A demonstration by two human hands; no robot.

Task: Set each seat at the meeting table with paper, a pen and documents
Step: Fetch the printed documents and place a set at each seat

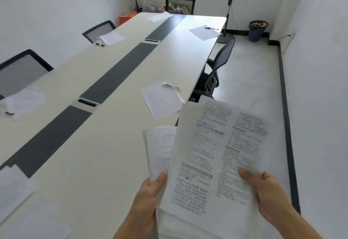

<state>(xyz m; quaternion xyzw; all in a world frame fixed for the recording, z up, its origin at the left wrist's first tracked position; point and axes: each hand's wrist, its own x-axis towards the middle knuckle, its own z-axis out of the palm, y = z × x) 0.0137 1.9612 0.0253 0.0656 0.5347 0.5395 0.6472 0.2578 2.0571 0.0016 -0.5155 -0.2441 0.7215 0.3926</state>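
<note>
I hold a stack of printed documents (212, 163) over the near right edge of the long white meeting table (105, 144). My left hand (148, 195) grips the stack's left side, thumb on top. My right hand (263, 191) pinches the top printed sheet at its right edge, thumb lying on the text. On the table, a blank sheet (162, 101) with a pen (171, 86) lies at the nearest right seat. Another sheet (204, 32) with a pen (211, 28) lies farther along. Papers (111, 38) and papers (24, 101) lie at the left seats, and papers (159, 16) at the far end.
Black mesh chairs stand at the left (22, 71), (99, 29), at the far end (179, 5) and on the right (216, 71). A standing fan (230, 3) and a dark waste bin (258, 30) are at the back right. A dark strip (113, 74) runs down the table's middle.
</note>
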